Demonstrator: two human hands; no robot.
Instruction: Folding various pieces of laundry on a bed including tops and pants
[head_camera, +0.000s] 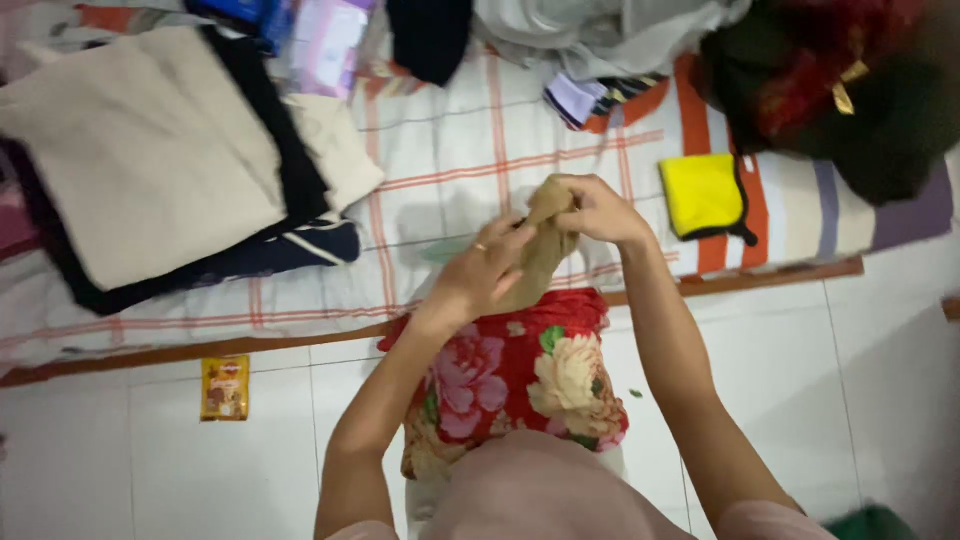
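Both my hands hold a small tan piece of cloth (541, 250) over the edge of a striped mat. My left hand (481, 272), with a ring on one finger, grips its lower part. My right hand (597, 208) pinches its top end. Under my arms lies red fabric with large flowers (520, 370), over my lap.
A striped white and orange mat (450, 150) covers the floor ahead. On it lie a folded cream and black pile (150, 150), a folded yellow cloth (703, 195), and heaps of dark and grey clothes at the back. A small orange packet (225, 388) lies on the white tiles.
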